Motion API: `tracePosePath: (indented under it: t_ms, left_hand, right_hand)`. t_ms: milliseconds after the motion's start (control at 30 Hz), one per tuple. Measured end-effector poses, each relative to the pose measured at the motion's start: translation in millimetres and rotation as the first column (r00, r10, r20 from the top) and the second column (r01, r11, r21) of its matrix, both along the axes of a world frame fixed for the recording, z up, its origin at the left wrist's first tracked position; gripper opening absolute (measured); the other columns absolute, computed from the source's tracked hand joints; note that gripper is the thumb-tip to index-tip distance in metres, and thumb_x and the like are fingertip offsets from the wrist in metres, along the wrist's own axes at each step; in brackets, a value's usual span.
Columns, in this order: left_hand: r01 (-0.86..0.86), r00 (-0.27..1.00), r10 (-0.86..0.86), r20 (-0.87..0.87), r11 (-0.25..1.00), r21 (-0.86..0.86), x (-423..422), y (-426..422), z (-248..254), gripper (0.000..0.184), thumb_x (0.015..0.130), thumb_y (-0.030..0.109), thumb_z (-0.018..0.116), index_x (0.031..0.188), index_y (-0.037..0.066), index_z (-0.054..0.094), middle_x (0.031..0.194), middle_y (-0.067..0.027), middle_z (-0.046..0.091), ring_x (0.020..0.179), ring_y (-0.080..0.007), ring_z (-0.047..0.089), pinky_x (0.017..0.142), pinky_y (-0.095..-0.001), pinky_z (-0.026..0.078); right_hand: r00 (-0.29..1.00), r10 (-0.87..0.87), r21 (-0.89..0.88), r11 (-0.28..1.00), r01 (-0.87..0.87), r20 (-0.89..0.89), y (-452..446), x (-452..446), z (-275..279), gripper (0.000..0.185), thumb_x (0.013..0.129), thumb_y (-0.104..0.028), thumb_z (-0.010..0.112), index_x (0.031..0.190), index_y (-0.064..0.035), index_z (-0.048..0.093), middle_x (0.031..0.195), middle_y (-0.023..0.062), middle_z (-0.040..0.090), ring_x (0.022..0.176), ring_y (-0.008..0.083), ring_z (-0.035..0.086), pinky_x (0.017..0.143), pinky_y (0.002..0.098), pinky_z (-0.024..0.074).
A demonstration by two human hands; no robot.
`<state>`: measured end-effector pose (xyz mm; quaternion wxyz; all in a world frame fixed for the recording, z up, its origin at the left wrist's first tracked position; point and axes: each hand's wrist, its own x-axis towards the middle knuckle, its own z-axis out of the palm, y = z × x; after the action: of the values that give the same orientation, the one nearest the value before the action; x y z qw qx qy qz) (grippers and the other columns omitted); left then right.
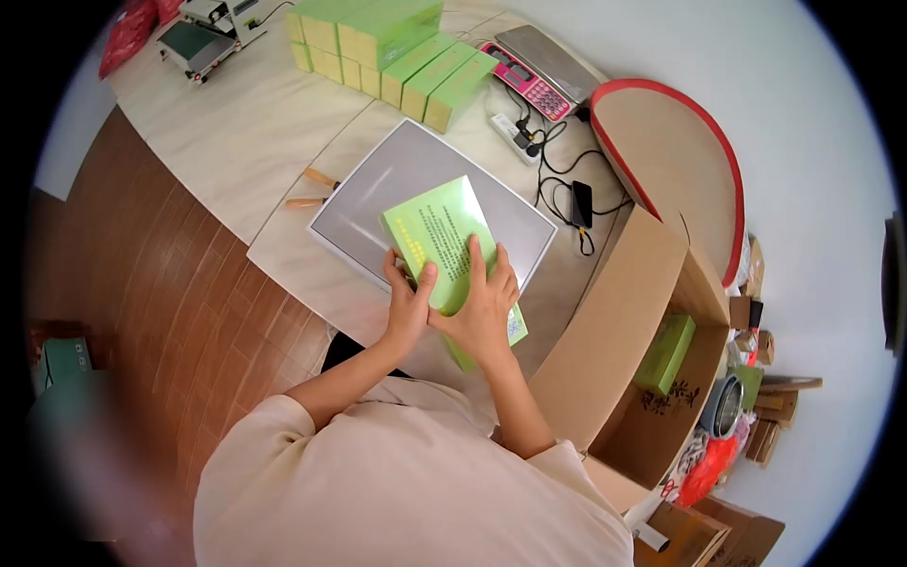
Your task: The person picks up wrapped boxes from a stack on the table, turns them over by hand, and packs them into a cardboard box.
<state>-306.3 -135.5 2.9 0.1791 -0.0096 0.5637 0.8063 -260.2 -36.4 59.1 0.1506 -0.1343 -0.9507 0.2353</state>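
Note:
A light green box with printed text on its face is tilted in front of me, over a grey panel with a white rim. My left hand grips its lower left edge, the thumb on the printed face. Across the lower right part lies my right hand, fingers on the face and closed about the box. Part of the box's lower end is hidden behind my hands.
Several green boxes stand in rows at the back. A pink-keyed scale, power strip, cables and a phone lie right of the panel. An open cardboard carton holds another green box. Two wooden handles protrude at left.

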Motion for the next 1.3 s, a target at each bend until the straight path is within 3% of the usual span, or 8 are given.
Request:
tracePosePath:
  t_ms: [67,167,233,300,400,700,1033,1300]
  left_hand:
    - [-0.022,1.000,0.022,0.010,0.999,-0.029,-4,-4,-6,0.081,0.095,0.034,0.055,0.142,-0.005,0.001,0.132,-0.0217,0.031,0.119,-0.0253,0.038,0.100,-0.0353,0.035]
    - [-0.067,0.992,0.037,-0.120,0.965,-0.253,-20,-28,-40,0.070,0.095,0.031,0.053,0.143,-0.002,0.013,0.133,-0.0206,0.032,0.119,-0.0252,0.039,0.099,-0.0331,0.037]
    - [-0.237,0.951,0.111,-0.287,0.858,-0.455,-33,-56,-55,0.051,0.097,0.024,0.050,0.138,0.001,0.030,0.133,-0.0160,0.036,0.116,-0.0227,0.043,0.096,-0.0307,0.039]
    - [-0.298,0.948,0.244,-0.204,0.905,-0.304,-45,-84,-68,0.038,0.097,0.017,0.047,0.131,0.003,0.041,0.129,-0.0110,0.044,0.107,-0.0185,0.051,0.091,-0.0299,0.041]
    - [-0.280,0.959,0.238,-0.153,0.880,-0.384,-48,-121,-66,0.030,0.096,0.012,0.045,0.125,0.003,0.047,0.121,-0.0070,0.052,0.096,-0.0157,0.057,0.086,-0.0296,0.043]
    - [-0.180,0.955,0.260,0.143,0.891,-0.417,-23,-138,-99,0.023,0.095,0.011,0.045,0.116,0.006,0.053,0.112,-0.0050,0.056,0.090,-0.0135,0.059,0.080,-0.0274,0.044]
    - [-0.180,0.966,0.230,0.117,0.926,-0.332,-4,-143,-80,0.021,0.097,0.013,0.043,0.109,0.007,0.058,0.100,-0.0024,0.059,0.088,-0.0113,0.057,0.079,-0.0249,0.043]
    - [-0.265,0.954,0.291,0.068,0.929,-0.258,21,-158,-60,0.020,0.097,0.012,0.044,0.108,0.005,0.058,0.097,-0.0035,0.059,0.087,-0.0113,0.056,0.077,-0.0242,0.044]
  right_hand:
    - [0.999,0.027,-0.051,0.998,-0.025,0.024,4,-4,-9,0.104,0.054,-0.034,0.082,0.143,-0.0117,0.033,0.137,0.0325,0.026,0.119,0.0486,0.033,0.101,0.0556,0.0247]
    - [0.992,0.108,-0.014,0.994,-0.107,0.065,13,-12,-28,0.103,0.051,-0.033,0.081,0.142,-0.0139,0.036,0.136,0.0298,0.027,0.123,0.0461,0.031,0.101,0.0545,0.0256]
    - [0.981,0.169,-0.007,0.986,-0.169,0.100,18,-14,-45,0.102,0.050,-0.034,0.081,0.141,-0.0148,0.038,0.136,0.0290,0.028,0.122,0.0455,0.032,0.100,0.0542,0.0261]
    - [0.966,0.218,-0.002,0.975,-0.220,0.137,19,-15,-53,0.102,0.049,-0.035,0.080,0.140,-0.0157,0.040,0.136,0.0283,0.028,0.121,0.0449,0.033,0.100,0.0539,0.0266]
    - [0.933,0.279,0.056,0.953,-0.299,0.228,19,-23,-59,0.097,0.048,-0.036,0.079,0.136,-0.0166,0.046,0.136,0.0274,0.030,0.118,0.0439,0.035,0.099,0.0538,0.0277]
    - [0.930,0.356,0.160,0.917,-0.366,0.090,37,-98,-66,0.085,0.052,-0.037,0.077,0.132,-0.0220,0.053,0.134,0.0273,0.034,0.110,0.0443,0.040,0.096,0.0534,0.0317]
    - [0.943,0.333,0.245,0.916,-0.317,-0.024,82,-205,-87,0.085,0.052,-0.042,0.077,0.132,-0.0241,0.052,0.134,0.0251,0.037,0.115,0.0421,0.041,0.099,0.0506,0.0313]
    - [0.971,0.237,0.220,0.946,-0.236,0.025,83,-189,-87,0.089,0.057,-0.046,0.076,0.136,-0.0192,0.046,0.135,0.0246,0.038,0.121,0.0419,0.039,0.101,0.0503,0.0292]
